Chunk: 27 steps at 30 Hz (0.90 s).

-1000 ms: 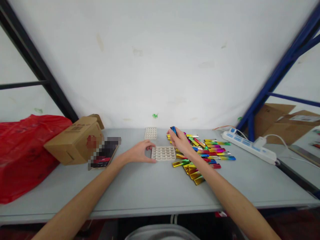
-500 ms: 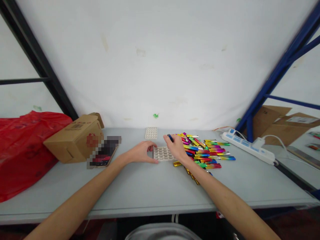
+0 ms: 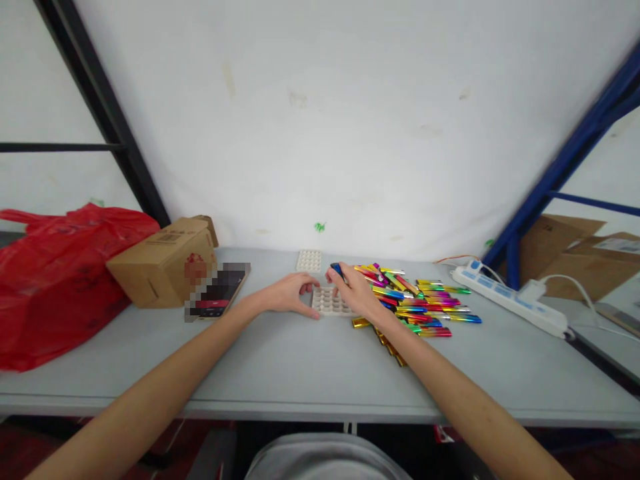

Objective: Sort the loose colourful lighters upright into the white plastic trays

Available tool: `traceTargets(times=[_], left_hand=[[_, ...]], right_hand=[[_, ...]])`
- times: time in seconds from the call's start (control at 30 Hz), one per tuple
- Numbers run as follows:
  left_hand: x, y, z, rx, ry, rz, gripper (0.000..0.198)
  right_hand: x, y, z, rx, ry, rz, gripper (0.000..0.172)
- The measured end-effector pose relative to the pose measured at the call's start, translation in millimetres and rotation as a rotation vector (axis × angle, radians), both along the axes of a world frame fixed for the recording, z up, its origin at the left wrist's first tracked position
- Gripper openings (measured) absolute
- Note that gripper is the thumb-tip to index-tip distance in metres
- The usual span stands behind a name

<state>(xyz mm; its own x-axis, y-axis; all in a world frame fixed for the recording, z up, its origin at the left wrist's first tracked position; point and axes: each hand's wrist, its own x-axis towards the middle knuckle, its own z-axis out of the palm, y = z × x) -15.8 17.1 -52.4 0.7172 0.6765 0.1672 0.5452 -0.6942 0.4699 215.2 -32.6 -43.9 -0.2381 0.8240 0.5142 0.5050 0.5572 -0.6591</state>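
Observation:
A white tray with round holes point(image 3: 327, 303) lies flat on the grey table point(image 3: 300, 367). My left hand point(image 3: 290, 295) rests at its left edge, fingers curled against it. My right hand point(image 3: 355, 293) hovers over the tray's right part and pinches a small blue lighter point(image 3: 337, 269) upright above the holes. To the right lies a heap of shiny coloured lighters point(image 3: 417, 303), gold, red, green and blue. A second small white tray point(image 3: 309, 260) lies further back near the wall.
A cardboard box point(image 3: 165, 260) and a phone point(image 3: 220, 293) sit left of the trays, with a red plastic bag point(image 3: 55, 273) beyond. A white power strip point(image 3: 510, 300) with cable lies at the right. More cardboard boxes point(image 3: 575, 247) stand behind the blue rack post point(image 3: 550, 180).
My right hand has carried the blue lighter leftward from above the heap to over the tray. The left hand stays at the tray's left edge. The camera has shifted slightly.

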Motion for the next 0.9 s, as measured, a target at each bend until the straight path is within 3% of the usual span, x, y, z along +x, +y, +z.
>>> traceTargets(times=[0.1, 0.2, 0.67, 0.77, 0.9], left_hand=[[-3, 5, -3.5, 0.004, -0.003, 0.017, 0.083], [-5, 8, -6.7, -0.005, -0.023, 0.03, 0.081], [1, 7, -7.7, -0.005, -0.079, -0.006, 0.074], [1, 7, -7.1, -0.014, -0.067, -0.01, 0.073], [1, 7, -7.1, -0.029, -0.079, -0.004, 0.078]], right_hand=[[4, 3, -1.3, 0.095, -0.098, -0.021, 0.053], [5, 5, -0.9, 0.082, -0.144, -0.038, 0.056], [-8, 30, -17.3, 0.078, -0.45, -0.031, 0.046], [-2, 22, -6.1, 0.103, -0.518, -0.084, 0.041], [30, -11, 33.1, 0.135, -0.415, -0.097, 0.035]])
